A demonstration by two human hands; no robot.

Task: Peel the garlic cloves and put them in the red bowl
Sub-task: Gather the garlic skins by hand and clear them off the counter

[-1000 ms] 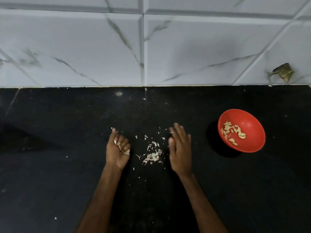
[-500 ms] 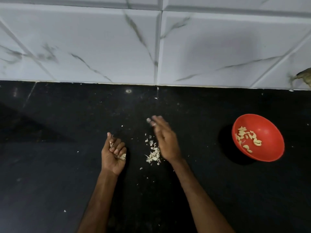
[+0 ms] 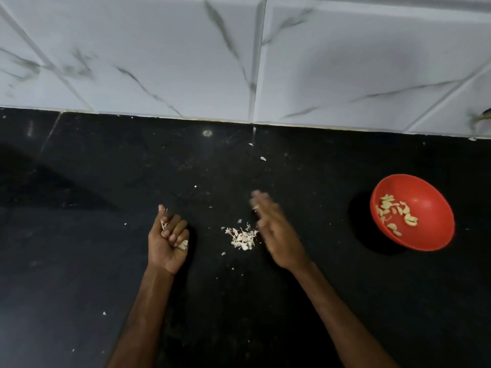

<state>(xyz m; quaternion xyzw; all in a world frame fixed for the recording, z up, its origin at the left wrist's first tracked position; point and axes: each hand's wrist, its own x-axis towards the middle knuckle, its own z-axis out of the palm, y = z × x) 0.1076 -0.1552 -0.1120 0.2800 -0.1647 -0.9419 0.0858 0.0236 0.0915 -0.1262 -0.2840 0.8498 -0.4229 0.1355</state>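
Head cam looks straight down at both my hands over the black worktop [image 3: 106,274]. My left hand [image 3: 170,243] is curled into a loose fist with the knuckle side turned toward my right hand. It's gripping some pale garlic bits [image 3: 183,244]. A few wisps stick out up by the thumb and a bigger clump shows down by the little finger. Honestly can't tell if those are just skins or if there's a whole clove in there too.

My right hand [image 3: 279,235] is flat, fingers straight and together, pointing away from me toward the wall, with nothing in it. It's pretty blurred, the fingertips most of all, so I can't say whether it's touching the worktop or just above it.

Between the two hands, right up against the thumb side of my right hand, sits a little pile of peels [image 3: 241,237]. Tiny flakes are scattered all around both hands, and one bigger scrap [image 3: 262,158] lies out beyond my right fingertips, toward the wall.

The red bowl [image 3: 430,197] is well off to the right of my right hand, not touching it, sitting on the worktop. The peeled cloves [image 3: 396,212] are inside it, bunched on the side nearest my hand.

Past both hands the worktop ends at a wall of white tiles [image 3: 159,62] with grey marble streaks.
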